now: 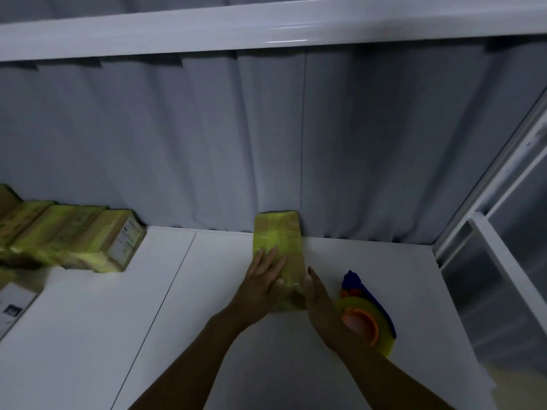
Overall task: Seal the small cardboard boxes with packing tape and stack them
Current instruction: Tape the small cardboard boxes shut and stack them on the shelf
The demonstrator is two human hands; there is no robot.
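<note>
A small cardboard box (278, 235) wrapped in yellow tape lies on the white table (207, 291), its far end near the grey curtain. My left hand (262, 279) rests flat on its top, fingers straight. My right hand (318, 294) presses with straight fingers against the box's right side. A tape dispenser (365, 318) with a yellow roll, orange hub and blue handle lies on the table just right of my right hand. A row of several taped boxes (77, 238) lies at the far left.
A grey curtain (266, 137) hangs behind the table. A white window frame (503, 232) borders the table's right edge. A white paper or flat item (14, 303) lies at the left edge. A seam (165, 291) runs along the tabletop.
</note>
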